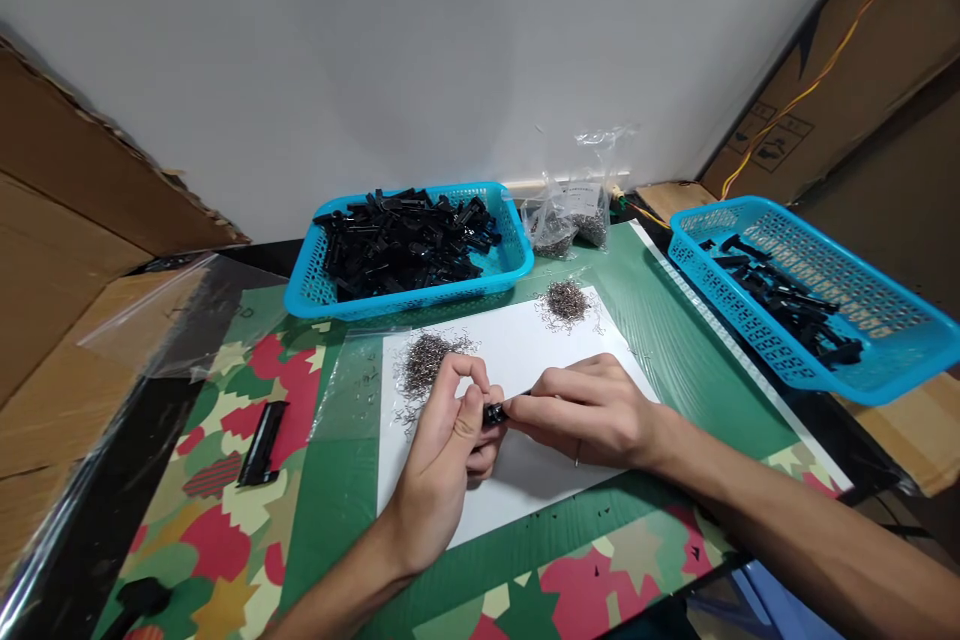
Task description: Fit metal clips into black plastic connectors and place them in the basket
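Observation:
Above the white paper sheet [517, 495], my left hand [439, 455] is closed around a small black plastic part [493, 414], most of which the fingers hide. My right hand [592, 410] meets it from the right, its thumb and index finger pinched at the part's end. What those fingertips hold is too small or hidden to name. A thin metal bit shows below the right palm. Behind my left hand lies a pile of small metal springs or clips [426, 360]; a smaller metal pile [566, 302] sits farther back on the paper.
A blue basket [409, 304] heaped with black parts stands at the back; another blue basket [889, 390] with fewer is at right. Plastic bags of metal pieces [589, 215] lean near the wall. A long black part [262, 442] lies left, and a dark object [142, 600] front left.

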Demonstrator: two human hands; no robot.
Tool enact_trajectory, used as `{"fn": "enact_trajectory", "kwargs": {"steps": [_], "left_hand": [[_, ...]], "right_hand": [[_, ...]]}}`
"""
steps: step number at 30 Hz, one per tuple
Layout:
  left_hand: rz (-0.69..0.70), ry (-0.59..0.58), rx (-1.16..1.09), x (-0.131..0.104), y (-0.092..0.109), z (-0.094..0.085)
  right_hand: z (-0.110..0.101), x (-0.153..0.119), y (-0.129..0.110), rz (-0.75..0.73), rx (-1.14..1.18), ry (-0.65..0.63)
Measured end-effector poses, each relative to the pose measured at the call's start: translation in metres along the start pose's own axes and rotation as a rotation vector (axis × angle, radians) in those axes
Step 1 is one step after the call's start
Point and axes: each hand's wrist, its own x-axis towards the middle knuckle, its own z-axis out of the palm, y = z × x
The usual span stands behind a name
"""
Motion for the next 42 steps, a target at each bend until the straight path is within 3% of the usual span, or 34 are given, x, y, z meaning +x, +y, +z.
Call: {"fn": "enact_trajectory", "kwargs": {"steps": [4, 7, 9, 14, 17, 23, 28, 31, 38, 42], "left_hand": [[-0.053, -0.009, -0.003, 0.0, 0.0, 0.0], [-0.019, 0.032, 0.118, -0.001, -0.001, -0.001], [0.083, 0.084, 0.294, -0.001, -0.002, -0.003], [0.528, 0.194, 0.922, 0.002, 0.005, -0.008], [0.663, 0.227, 1.077, 0.004, 0.01, -0.008], [0.684, 0.21, 1.079, 0.004, 0.011, -0.012], [0.617, 0.253, 1.147, 0.004, 0.003, -0.013], [0.575, 0.267, 1.211, 0.004, 0.0, -0.012], [0.556, 0.292, 1.316, 0.006, 0.0, -0.009], [0.574, 0.283, 1.326, 0.005, 0.001, -0.007]], "right_hand": [[-0.002, 0.002, -0.001, -0.028, -0.019, 0.0], [-0.004, 0.002, 0.0, -0.031, -0.035, -0.003], [-0.007, 0.002, 0.002, -0.025, -0.05, 0.001], [-0.015, 0.003, 0.011, -0.003, -0.102, 0.024], [-0.017, 0.002, 0.014, -0.011, -0.107, 0.012], [-0.014, 0.0, 0.013, 0.013, -0.081, -0.07], [-0.025, 0.01, 0.011, 0.206, 0.194, 0.006], [-0.026, 0.012, 0.013, 0.282, 0.257, -0.011], [-0.027, 0.006, 0.031, 0.168, -0.057, -0.305], [-0.044, 0.008, 0.041, 0.242, -0.206, -0.325]]}}
